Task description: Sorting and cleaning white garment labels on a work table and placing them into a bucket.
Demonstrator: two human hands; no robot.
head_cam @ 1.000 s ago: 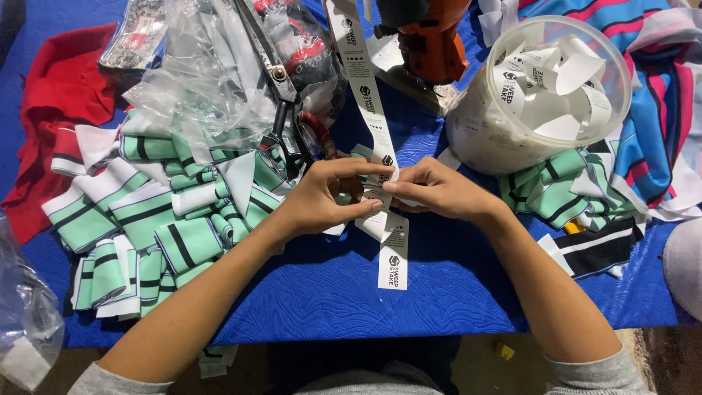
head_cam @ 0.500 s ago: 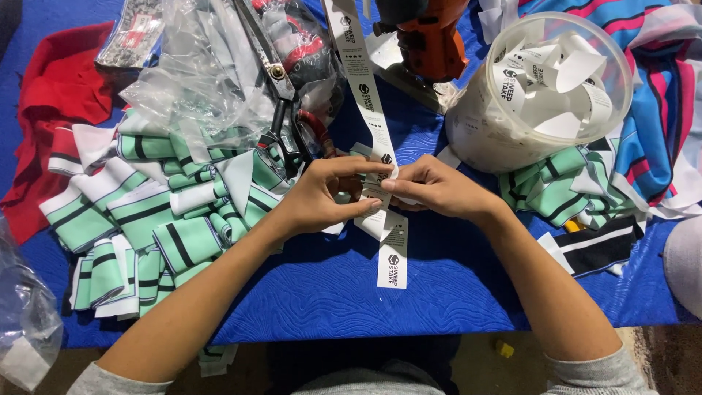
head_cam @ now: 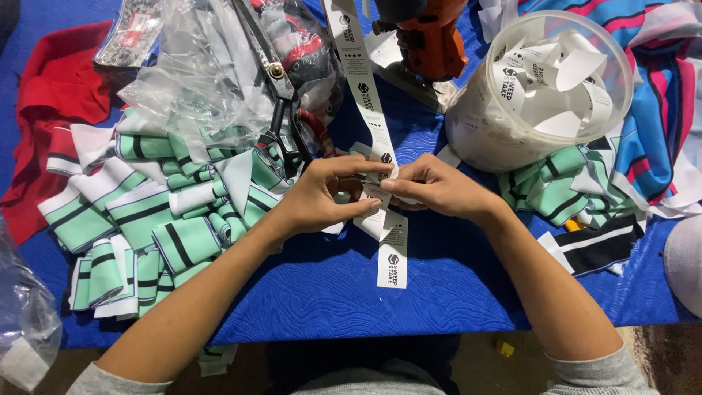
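1. Left hand point(head_cam: 318, 201) and right hand point(head_cam: 439, 189) both pinch the white label strip point(head_cam: 364, 80) at table centre, folding one label.
2. Next: judged, a clean crease; cut labels fill the tub point(head_cam: 545, 88) at two o'clock.

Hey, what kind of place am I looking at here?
Probably a garment or sewing workshop bench. Both hands, left hand and right hand, pinch a white label strip; green striped fabric pieces, black scissors and a tub of cut labels lie around.
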